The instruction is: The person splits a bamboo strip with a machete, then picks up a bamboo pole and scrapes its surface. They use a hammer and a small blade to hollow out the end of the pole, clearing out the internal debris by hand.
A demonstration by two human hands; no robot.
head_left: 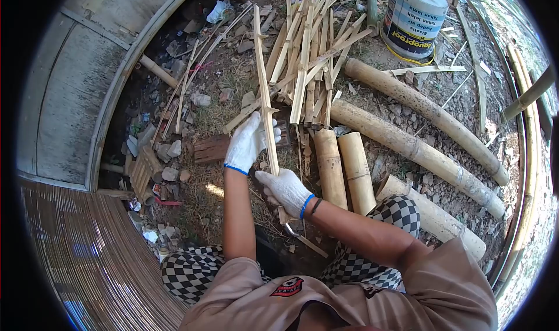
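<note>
Bamboo strip (263, 69) spans two gloved hands

White gloves cover both hands, which are apart on the one strip. The right hand (285, 190) is closed around its lower part; the left hand (247, 144) sits farther up, fingers curled around it. The strip rises away from the person, its far end left of a loose pile of split pieces (305, 57). Two short bamboo sections (331, 171) lie right of the right hand, with longer bamboo poles (416, 147) beyond them. A labelled bucket (412, 19) stands near the pile.
</note>
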